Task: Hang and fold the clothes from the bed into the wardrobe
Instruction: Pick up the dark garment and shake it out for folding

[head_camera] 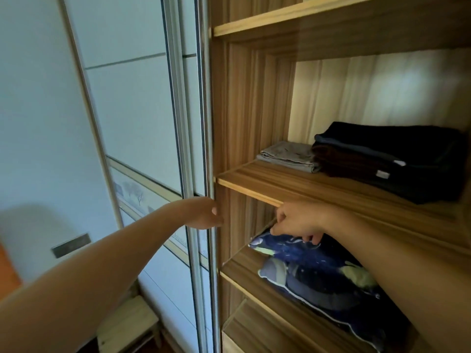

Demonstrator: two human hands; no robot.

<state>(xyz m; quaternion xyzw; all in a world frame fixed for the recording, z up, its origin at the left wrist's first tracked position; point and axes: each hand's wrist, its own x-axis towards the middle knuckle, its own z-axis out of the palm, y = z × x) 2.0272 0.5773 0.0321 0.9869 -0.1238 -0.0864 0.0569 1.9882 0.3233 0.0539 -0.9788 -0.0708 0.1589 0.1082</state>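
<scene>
Left hand (204,212) fingers curl round the door (188,149) edge. Right hand (298,222) fingers rest bent on the blue bundle (318,271) beneath them, grip unclear. It looks soft and light, best scooped from underneath. Folded clothes (387,159) sit above.

Fingers vanish behind a wardrobe door's edge.
The fingers of the left hand (201,212) disappear behind the sliding door's metal frame (201,123), so its grip cannot be judged. The right hand (298,222) covers the top edge of the blue patterned bedding (313,273), whose right side lies under the forearm and whose lower end runs off the bottom edge. The dark folded stack (397,159) is cut by the right edge, its 2 white labels (382,174) too small to read. A wooden stool (127,324) and an orange shape (7,271) are cropped.
</scene>
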